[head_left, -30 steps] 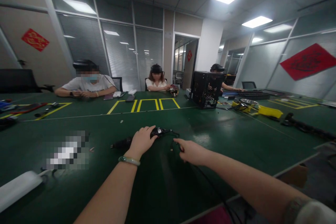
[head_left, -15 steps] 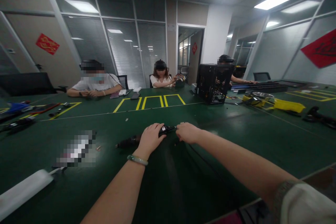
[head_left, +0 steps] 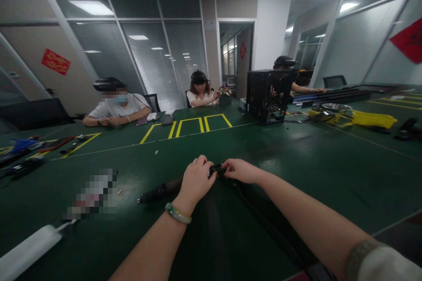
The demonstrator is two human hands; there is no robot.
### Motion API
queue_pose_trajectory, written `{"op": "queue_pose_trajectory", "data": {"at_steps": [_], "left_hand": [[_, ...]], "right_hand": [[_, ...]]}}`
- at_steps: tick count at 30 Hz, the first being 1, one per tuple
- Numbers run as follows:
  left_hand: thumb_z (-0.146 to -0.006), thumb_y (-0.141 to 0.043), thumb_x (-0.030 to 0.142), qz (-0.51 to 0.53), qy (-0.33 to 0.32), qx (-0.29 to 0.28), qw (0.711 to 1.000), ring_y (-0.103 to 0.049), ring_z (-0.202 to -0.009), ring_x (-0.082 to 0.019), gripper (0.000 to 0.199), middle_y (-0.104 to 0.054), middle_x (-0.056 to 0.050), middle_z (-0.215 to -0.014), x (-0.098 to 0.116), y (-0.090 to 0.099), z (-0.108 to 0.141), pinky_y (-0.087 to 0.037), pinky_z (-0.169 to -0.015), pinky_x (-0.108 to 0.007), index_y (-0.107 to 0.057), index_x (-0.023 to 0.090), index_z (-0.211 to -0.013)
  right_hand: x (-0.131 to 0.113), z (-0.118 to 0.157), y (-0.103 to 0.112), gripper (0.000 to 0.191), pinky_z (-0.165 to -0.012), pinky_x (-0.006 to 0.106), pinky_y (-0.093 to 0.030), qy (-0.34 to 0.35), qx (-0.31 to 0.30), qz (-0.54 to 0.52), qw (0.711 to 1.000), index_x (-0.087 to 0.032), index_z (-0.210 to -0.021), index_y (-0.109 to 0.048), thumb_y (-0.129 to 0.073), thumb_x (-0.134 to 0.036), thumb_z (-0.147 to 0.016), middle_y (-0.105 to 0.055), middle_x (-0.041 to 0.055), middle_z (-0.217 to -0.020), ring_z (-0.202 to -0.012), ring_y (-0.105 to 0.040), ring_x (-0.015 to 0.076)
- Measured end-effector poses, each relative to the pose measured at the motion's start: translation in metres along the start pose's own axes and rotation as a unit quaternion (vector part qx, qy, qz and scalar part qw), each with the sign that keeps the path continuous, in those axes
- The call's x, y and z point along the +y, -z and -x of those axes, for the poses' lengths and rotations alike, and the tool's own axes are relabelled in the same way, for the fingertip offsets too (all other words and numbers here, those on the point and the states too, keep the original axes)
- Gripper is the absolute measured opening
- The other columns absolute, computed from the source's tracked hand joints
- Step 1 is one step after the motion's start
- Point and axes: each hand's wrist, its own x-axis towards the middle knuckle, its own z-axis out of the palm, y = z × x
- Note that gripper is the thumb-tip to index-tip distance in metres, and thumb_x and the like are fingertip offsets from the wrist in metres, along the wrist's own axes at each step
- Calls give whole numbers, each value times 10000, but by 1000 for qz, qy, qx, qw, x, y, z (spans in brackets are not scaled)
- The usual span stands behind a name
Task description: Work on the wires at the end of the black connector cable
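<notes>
A black electric screwdriver [head_left: 161,191] lies slantwise on the green table, its bit pointing to the lower left. My left hand [head_left: 197,180] is closed over the tool's body and hides its middle part. At the tool's rear end, my right hand [head_left: 239,170] pinches the end of a black cable [head_left: 244,195] with thumb and fingers. The fingers mostly cover the cable's end, so I cannot tell whether it is seated in the tool. From there the cable runs down toward the table's near edge, under my right forearm.
A white bar-shaped thing [head_left: 31,250] with a cord lies at lower left, beside a blurred-out item [head_left: 92,195]. A black computer case [head_left: 263,96] stands at the back. Yellow-and-black gear [head_left: 372,119] lies at right, tools [head_left: 29,147] at left. Three people sit across the table.
Both hands and the screwdriver's rear have shifted slightly right in view. My right hand's fingers have come closer to my left hand at the tool's rear end. The view has turned a little.
</notes>
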Motion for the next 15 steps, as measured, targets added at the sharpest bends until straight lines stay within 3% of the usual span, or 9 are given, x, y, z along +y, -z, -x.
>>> {"op": "queue_pose_trajectory", "data": {"at_steps": [3, 7, 15], "left_hand": [[-899, -526, 335, -7, 22, -32, 999, -554, -1021, -239, 239, -533, -83, -1187, 8, -3, -1, -430, -862, -359, -592, 205, -1088], [-906, -512, 338, -14, 30, -67, 997, -581, -927, -227, 224, -607, -64, -1040, 6, -6, -3, -443, -784, -339, -574, 224, -1089], [-875, -557, 320, -5, -55, -59, 997, -587, -935, -213, 198, -628, -54, -990, -6, -9, -11, -445, -844, -323, -594, 222, -1044]], "right_hand": [[3, 0, 8, 296, -673, 235, -465, -10, -30, 4, 999, -170, -1094, -640, -670, -290, -826, -688, 15, -913, -783, -643, 150], [2, 0, 7, 172, -682, 238, -456, 10, -31, 40, 999, -195, -966, -704, -665, -285, -824, -698, -1, -897, -793, -643, 152], [6, -2, 6, 135, -610, 207, -448, 15, 109, 24, 994, -199, -883, -687, -649, -317, -828, -697, -14, -838, -723, -638, 129]]}}
